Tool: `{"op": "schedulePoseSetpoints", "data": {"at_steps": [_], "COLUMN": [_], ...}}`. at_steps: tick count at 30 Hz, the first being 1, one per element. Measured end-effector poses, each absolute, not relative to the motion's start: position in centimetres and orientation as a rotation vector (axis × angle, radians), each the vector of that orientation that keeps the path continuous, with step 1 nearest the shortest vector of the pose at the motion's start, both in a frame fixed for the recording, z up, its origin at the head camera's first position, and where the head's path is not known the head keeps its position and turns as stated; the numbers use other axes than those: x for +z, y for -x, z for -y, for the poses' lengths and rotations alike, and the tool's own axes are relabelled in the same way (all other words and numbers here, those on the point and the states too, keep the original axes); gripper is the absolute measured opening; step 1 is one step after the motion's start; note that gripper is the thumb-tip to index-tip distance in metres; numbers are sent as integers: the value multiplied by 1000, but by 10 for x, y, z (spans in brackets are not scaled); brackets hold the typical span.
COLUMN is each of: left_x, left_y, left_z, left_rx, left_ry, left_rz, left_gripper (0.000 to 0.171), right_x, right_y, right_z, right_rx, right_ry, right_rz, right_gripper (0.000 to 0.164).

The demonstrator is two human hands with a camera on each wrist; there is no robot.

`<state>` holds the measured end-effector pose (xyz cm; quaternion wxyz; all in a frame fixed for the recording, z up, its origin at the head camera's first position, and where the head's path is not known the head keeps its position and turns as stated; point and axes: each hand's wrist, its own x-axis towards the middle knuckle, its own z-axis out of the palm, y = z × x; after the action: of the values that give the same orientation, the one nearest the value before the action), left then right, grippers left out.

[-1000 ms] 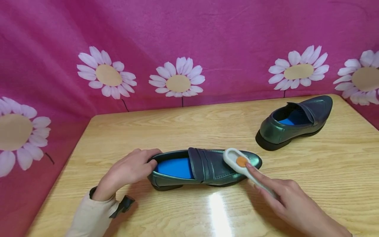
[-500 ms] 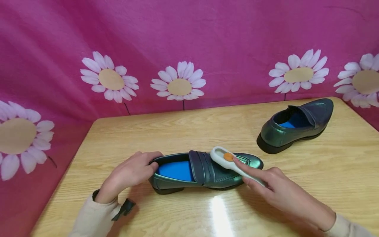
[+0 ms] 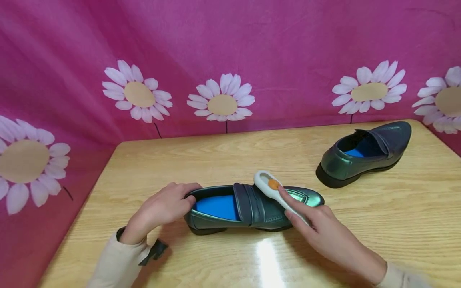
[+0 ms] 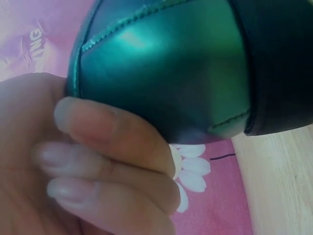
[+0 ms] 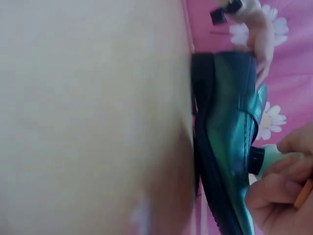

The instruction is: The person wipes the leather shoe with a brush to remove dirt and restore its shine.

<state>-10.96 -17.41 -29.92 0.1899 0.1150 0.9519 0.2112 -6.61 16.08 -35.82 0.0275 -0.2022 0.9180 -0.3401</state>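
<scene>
Across the middle of the wooden surface (image 3: 194,160), in the head view, lay the near shoe (image 3: 255,210), a dark green loafer with its toe to the right and a blue insole (image 3: 217,208) in its opening. The left hand's grip (image 3: 162,208) was closed on the heel end, thumb at the rim, so the shoe stretched away to the right of it. The right hand's grip (image 3: 324,228) was wrapped around a white-handled tool (image 3: 277,196), the forefinger at its orange button (image 3: 274,184); the tool lay over the shoe's front part, just right of the strap, with its handle running back to the near right. The far shoe (image 3: 363,156) stood at the far right, well apart from both hands. Behind hung a magenta cloth (image 3: 288,60) printed with white daisies.

In the left wrist view, the shiny green heel end sat right beside the left hand, whose curled fingers (image 4: 132,137) touched it.

In the right wrist view, the tool's dark end (image 5: 256,160) was at the shoe's upper, in front of the strap, with the right hand just beyond it; the left hand showed at the heel end.
</scene>
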Motion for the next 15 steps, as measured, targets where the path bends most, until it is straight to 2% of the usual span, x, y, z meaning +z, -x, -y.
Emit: {"op": "schedulePoseSetpoints", "data": {"at_steps": [5, 8, 15], "left_x": [-294, -292, -294], "left_y": [110, 110, 108], "left_z": [174, 174, 172], "left_rx": [582, 583, 551], "left_ry": [-338, -350, -326], "left_rz": [-2678, -2669, -2649], "left_gripper": [42, 42, 42], "right_x": [-364, -368, -361], "right_y": [37, 26, 36], "right_z": [-178, -187, -191], "right_rx": [-1036, -954, -819], "right_ry": [442, 442, 392], "right_rz": [-2615, -2596, -2853], "right_gripper": [55, 57, 55]}}
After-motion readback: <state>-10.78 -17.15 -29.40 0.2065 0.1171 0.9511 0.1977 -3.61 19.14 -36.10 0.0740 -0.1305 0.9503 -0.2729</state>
